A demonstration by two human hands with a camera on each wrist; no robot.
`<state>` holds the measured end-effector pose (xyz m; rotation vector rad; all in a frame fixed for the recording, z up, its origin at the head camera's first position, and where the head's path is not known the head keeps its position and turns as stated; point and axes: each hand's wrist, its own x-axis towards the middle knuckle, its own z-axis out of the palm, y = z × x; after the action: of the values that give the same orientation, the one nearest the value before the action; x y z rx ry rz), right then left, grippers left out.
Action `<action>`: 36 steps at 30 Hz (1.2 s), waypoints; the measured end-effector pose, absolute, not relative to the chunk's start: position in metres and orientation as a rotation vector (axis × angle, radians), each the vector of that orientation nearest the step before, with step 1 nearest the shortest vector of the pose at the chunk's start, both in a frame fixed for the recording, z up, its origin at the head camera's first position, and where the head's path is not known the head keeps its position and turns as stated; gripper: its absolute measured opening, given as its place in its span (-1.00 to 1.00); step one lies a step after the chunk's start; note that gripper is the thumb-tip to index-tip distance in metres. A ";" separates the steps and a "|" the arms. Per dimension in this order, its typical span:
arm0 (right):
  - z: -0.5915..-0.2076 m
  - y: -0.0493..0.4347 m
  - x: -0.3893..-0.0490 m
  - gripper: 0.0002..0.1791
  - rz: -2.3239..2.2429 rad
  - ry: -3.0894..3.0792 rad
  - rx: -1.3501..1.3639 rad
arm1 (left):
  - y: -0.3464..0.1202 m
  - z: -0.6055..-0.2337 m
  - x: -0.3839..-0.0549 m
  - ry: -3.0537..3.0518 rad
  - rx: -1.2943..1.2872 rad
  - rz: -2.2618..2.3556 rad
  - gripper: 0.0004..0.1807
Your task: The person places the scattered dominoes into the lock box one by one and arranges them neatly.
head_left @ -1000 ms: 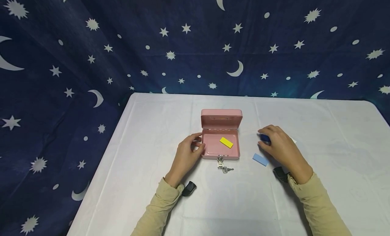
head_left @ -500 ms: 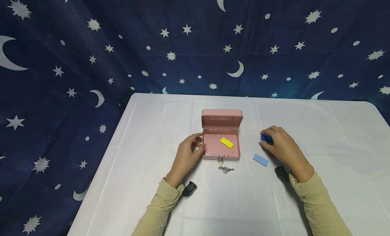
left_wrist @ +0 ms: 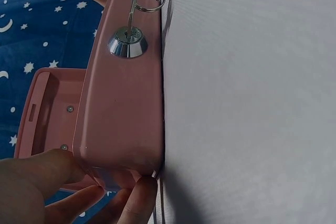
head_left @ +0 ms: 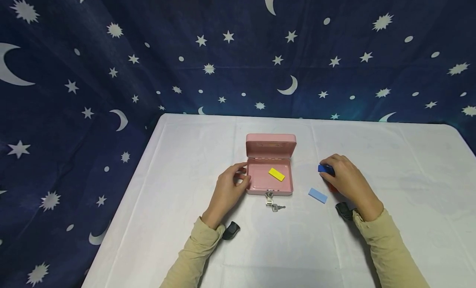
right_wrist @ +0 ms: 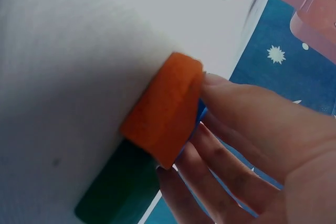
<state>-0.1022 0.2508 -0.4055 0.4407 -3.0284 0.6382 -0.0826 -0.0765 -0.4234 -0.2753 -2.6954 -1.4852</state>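
Note:
A pink metal cash box (head_left: 270, 190) stands on the table with its lid raised at the back. Inside lies a yellow rectangular block (head_left: 277, 174). My left hand (head_left: 231, 184) holds the box's left wall, the thumb at the rim and the fingers against the outside. To the right of the box, my right hand (head_left: 343, 176) pinches a dark blue block (head_left: 323, 168) between thumb and fingers. An orange block (right_wrist: 165, 108) and a green block (right_wrist: 121, 184) show close by that hand in the right wrist view; whether they are held I cannot tell.
A light blue block (head_left: 317, 195) lies on the white-covered table (head_left: 279, 246) between the box and the right hand. A key sits in the box's lock (left_wrist: 127, 43), and a second key (head_left: 278, 207) hangs from its ring. Starry cloth (head_left: 238, 52) hangs behind the table.
My right hand has shifted slightly to the right with the dark blue block. The orange block has come into sight beneath it. The left hand stays on the box.

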 end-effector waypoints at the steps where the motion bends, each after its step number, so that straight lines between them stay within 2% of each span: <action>1: -0.405 0.251 -0.102 -0.68 0.640 -3.031 0.442 | -0.076 -0.423 -0.083 -2.696 -0.273 -1.490 -0.56; 12: -0.405 0.253 -0.102 -0.72 0.614 -3.055 0.427 | -0.075 -0.425 -0.083 -2.713 -0.276 -1.459 -0.56; 36: -0.393 0.239 -0.099 -0.69 0.671 -3.029 0.434 | -0.077 -0.423 -0.083 -2.705 -0.269 -1.455 -0.55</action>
<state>-0.0993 0.2392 -0.3933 0.4342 -3.0295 0.6710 -0.0827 -0.0767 -0.4232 -0.2689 -2.7052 -1.4548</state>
